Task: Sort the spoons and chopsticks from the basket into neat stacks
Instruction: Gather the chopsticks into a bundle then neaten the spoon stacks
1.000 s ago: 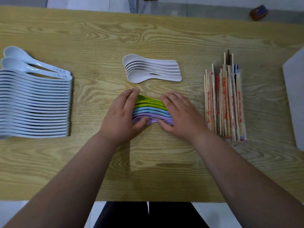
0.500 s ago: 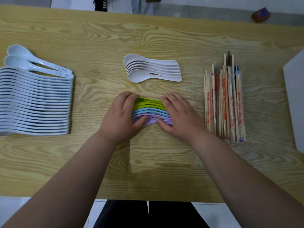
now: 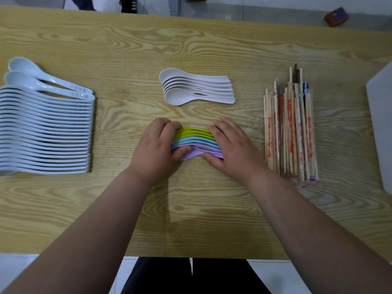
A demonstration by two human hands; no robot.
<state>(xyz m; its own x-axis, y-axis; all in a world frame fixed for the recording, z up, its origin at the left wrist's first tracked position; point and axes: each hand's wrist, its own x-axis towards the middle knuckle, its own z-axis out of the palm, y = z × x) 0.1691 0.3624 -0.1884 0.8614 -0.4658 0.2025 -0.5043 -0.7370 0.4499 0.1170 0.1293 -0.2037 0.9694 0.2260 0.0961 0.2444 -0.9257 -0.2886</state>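
Note:
A fanned stack of coloured spoons (image 3: 194, 140), green, blue and purple, lies at the table's middle. My left hand (image 3: 156, 150) grips its bowl end, fingers curled over the top and thumb against the purple spoon at the near side. My right hand (image 3: 232, 149) rests on the handle ends with fairly straight fingers, thumb touching the near edge. Beyond them lies a small stack of white spoons (image 3: 195, 89). A long row of white spoons (image 3: 45, 132) sits at the far left. Wrapped chopsticks (image 3: 290, 128) lie bundled at the right.
The wooden table (image 3: 191, 219) has bare surface in front of my hands. A white tray or board (image 3: 381, 124) juts in at the right edge. Beyond the far table edge there is floor with a small brown box (image 3: 336, 16).
My left fingers have curled more tightly over the bowl end of the coloured spoons. Both hands stay in the same place on the stack.

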